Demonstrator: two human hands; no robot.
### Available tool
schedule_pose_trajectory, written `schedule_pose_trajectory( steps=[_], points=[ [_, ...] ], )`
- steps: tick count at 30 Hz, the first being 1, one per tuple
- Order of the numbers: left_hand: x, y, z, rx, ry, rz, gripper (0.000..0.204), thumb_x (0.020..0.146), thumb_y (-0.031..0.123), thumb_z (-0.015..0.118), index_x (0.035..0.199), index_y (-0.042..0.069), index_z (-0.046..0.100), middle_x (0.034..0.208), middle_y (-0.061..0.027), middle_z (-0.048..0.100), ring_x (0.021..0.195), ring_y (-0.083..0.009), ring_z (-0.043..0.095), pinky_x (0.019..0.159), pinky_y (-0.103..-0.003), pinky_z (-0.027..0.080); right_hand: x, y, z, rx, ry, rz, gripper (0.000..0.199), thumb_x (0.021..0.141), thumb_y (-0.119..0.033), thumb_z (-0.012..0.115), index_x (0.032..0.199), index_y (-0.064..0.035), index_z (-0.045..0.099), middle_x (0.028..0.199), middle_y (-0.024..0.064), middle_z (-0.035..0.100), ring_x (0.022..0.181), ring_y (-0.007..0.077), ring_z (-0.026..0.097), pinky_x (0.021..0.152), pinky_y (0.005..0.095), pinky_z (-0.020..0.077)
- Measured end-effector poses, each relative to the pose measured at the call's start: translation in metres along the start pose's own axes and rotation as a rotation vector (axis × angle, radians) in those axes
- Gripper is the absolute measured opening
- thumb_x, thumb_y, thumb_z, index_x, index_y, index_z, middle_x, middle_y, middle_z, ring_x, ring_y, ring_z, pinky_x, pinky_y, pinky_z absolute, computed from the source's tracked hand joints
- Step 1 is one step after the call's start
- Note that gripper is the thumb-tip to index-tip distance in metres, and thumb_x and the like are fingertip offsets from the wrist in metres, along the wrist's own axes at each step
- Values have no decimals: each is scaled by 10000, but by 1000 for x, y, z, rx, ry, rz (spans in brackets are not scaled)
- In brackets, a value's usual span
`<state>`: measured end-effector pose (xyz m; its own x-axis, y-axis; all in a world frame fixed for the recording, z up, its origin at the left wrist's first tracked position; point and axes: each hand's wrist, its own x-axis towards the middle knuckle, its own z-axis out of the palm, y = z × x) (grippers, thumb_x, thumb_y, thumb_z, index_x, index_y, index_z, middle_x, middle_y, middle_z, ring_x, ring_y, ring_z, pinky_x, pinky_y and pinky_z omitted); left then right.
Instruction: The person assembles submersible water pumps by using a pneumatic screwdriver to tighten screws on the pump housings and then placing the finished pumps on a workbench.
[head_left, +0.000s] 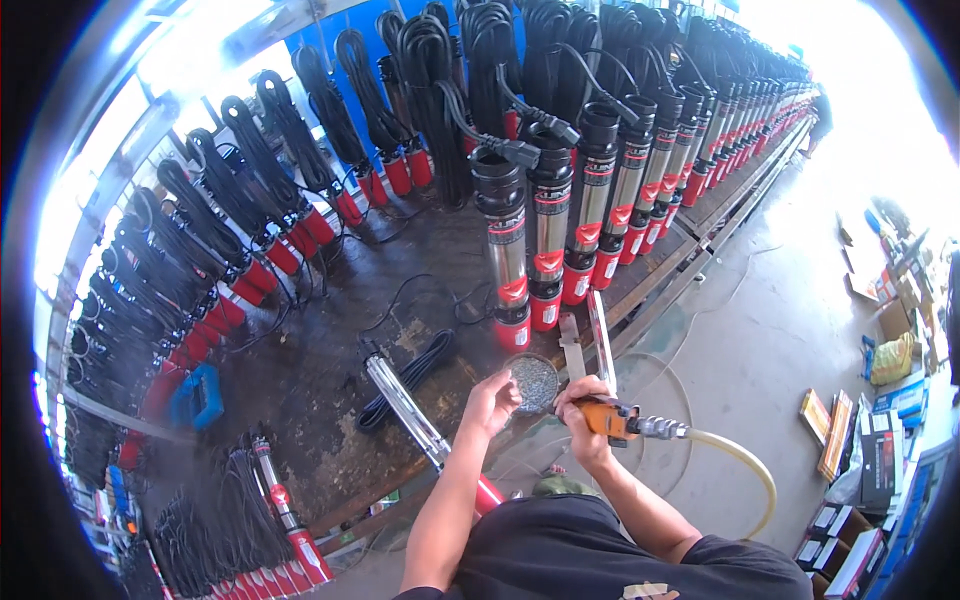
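My right hand (582,412) grips an orange pneumatic tool (612,418) fed by a pale hose (742,462) that curves off to the right. My left hand (492,398) has its fingertips pinched at the rim of a small round dish of tiny metal parts (535,382); what it pinches is too small to see. A long steel submersible pump (408,410) with a red end lies on the dark platform just left of my left hand. The nearest upright pump (508,262), steel with red bands and a black top, stands right behind the dish.
A long row of upright pumps (640,180) with coiled black cables runs to the far right. More cabled pumps (250,220) line the left side. A coiled black cable (415,372) lies on the wet platform (320,340). Cardboard boxes (870,460) are stacked at the right.
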<state>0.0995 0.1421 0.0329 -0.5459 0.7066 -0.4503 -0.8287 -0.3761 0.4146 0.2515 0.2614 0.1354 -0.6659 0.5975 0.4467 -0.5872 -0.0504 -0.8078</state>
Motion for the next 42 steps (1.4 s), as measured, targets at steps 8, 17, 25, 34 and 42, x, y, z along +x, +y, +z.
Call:
schedule_pose_trajectory(
  steps=[8,17,25,34,42],
  points=[
    [-98,1,21,-223,-139,76,233,1025,224,592,1018,-1,654,799,-59,634,654,-116,511,657,-281,418,13,-16,61,311,40,-21,218,834,-41,583,1034,-39,496,917,123,526,715,192,545,722,391,503],
    [-140,1,6,-253,-123,287,201,1013,83,553,1131,-42,656,925,-140,720,723,-177,631,693,-329,480,-1,3,87,347,-13,56,210,824,-35,569,1020,-41,494,903,121,538,711,196,554,708,385,499],
    [-157,-21,-42,-434,181,175,135,972,169,656,947,36,646,794,-72,666,629,-146,598,581,-283,463,-42,32,101,184,-216,131,208,876,-82,600,1035,-49,470,894,133,554,736,204,583,726,366,525],
    [-139,-18,-113,-627,425,183,110,969,118,581,951,11,603,662,-1,498,510,-99,439,475,-229,337,-66,111,129,-82,-677,94,224,870,38,591,1060,-29,493,946,155,576,814,208,614,761,348,527],
    [-146,2,-135,584,658,280,366,826,330,785,684,20,651,592,-44,585,518,-117,525,486,-289,396,-63,141,138,-128,-582,431,227,890,14,521,1089,-55,437,978,126,573,847,175,584,766,317,493]
  ],
)
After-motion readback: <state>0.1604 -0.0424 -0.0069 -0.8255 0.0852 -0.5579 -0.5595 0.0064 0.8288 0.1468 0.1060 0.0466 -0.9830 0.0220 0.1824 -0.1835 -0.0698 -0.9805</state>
